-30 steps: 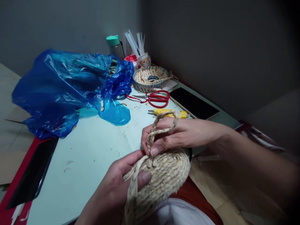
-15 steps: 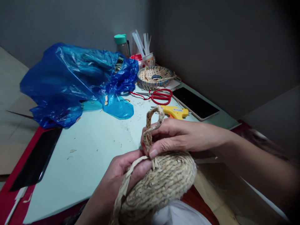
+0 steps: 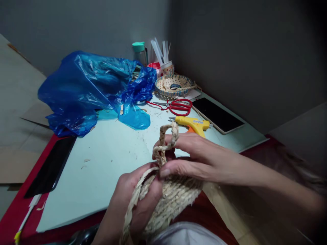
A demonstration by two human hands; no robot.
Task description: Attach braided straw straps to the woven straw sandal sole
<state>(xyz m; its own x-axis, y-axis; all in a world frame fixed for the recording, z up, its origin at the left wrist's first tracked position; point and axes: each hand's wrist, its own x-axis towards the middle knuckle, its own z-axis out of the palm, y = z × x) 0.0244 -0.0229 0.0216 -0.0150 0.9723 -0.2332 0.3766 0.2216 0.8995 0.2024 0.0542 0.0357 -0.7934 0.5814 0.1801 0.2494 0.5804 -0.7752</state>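
A coiled mat of braided straw (image 3: 176, 197) is tilted in front of me, close to my lap. My left hand (image 3: 139, 194) grips its near left edge, the thumb pressed on top, with a loose straw braid (image 3: 131, 206) trailing down over that hand. My right hand (image 3: 189, 156) pinches the base of a twisted loop of straw braid (image 3: 162, 136) standing up at the mat's edge. Both sets of fingertips nearly meet there, and their exact contact is partly hidden.
On the table (image 3: 102, 180) lie a yellow glue gun (image 3: 192, 123), red-handled scissors (image 3: 180, 107), a tablet (image 3: 217, 114) and a black phone-like slab (image 3: 52, 166). A blue plastic bag (image 3: 89, 88), woven basket (image 3: 163, 89), cup of white sticks (image 3: 167, 68) and green-lidded bottle (image 3: 138, 51) stand behind.
The mat has tipped, so less of its flat face shows. My right hand has shifted slightly down and remains at the loop's base. The whole view has moved a little.
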